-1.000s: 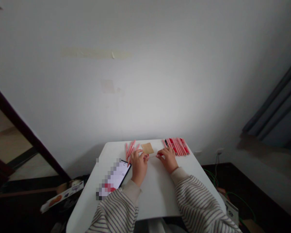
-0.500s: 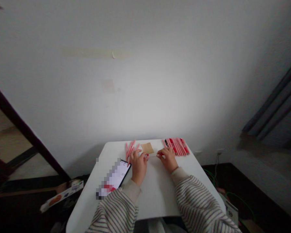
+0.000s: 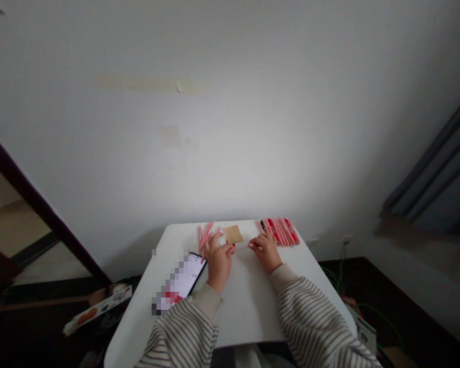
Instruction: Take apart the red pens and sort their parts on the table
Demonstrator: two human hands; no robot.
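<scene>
My left hand [image 3: 219, 261] is over the white table, thumb and fingertips pinched together with red at the tips. Opposite it, my right hand [image 3: 267, 253] is also closed in a pinch. A thin, pale piece seems to run between the two sets of fingertips, too faint to name. Just beyond the fingers lies a tan paper square [image 3: 233, 234]. Several loose pink pen-like sticks [image 3: 205, 236] lie beside and partly behind my left hand. Past my right hand, a denser row of pink sticks [image 3: 281, 231] includes red and dark parts.
A phone [image 3: 184, 278] with a lit screen, partly pixelated, lies left of my left forearm on the white table [image 3: 245, 306]. The wall [image 3: 230, 153] rises behind the table. Cables [image 3: 335, 278] and a box [image 3: 366, 332] are on the right; a long package [image 3: 99, 309] is at the left.
The left fingers have shifted slightly, and the pale piece between the hands is harder to see. My right hand stays nearly in place.
</scene>
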